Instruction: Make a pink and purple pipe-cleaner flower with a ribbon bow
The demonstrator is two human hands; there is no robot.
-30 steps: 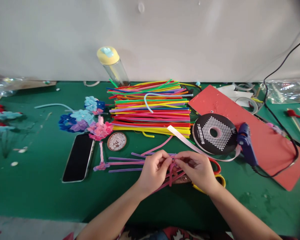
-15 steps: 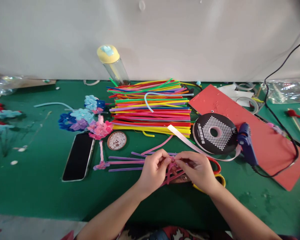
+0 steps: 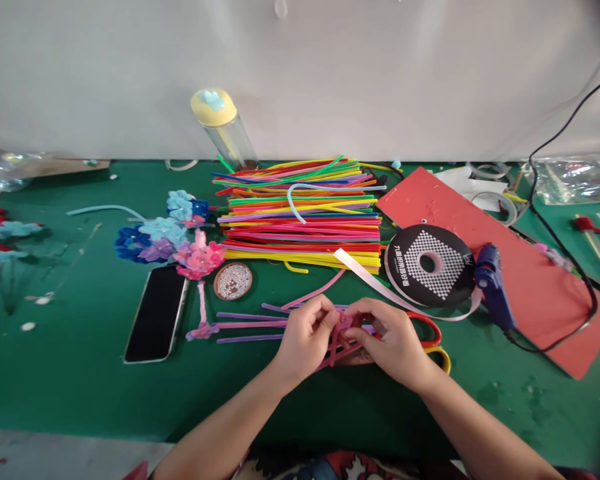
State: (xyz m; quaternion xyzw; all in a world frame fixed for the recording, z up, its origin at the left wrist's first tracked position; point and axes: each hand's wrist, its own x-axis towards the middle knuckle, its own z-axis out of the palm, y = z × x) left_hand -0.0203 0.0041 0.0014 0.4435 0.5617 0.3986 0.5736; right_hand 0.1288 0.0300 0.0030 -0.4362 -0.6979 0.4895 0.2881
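Note:
Between my fingertips is a pink pipe cleaner (image 3: 336, 343) bent into small loops, its ends hanging down. My left hand (image 3: 307, 340) pinches it from the left. My right hand (image 3: 393, 340) grips its other side, thumb and fingers closed on it. Under my hands lie loose purple pipe cleaners (image 3: 250, 339), and a pair of scissors (image 3: 439, 357) with red and yellow handles, its blades mostly covered. A small pink and purple pipe-cleaner flower (image 3: 203, 331) rests to the left of them.
Behind my hands lies a pile of coloured pipe cleaners (image 3: 300, 230). A ribbon spool (image 3: 405, 267), a blue glue gun (image 3: 493, 287) with its cord and a red board (image 3: 545, 313) are to the right. A phone (image 3: 156, 317), bead dish (image 3: 233, 281), fluffy flowers (image 3: 165, 233) and bottle (image 3: 230, 137) stand left.
My right hand's fingers have shifted slightly left and spread a little around the pink pipe cleaner. Its looped part shows more now. The other things stay in place.

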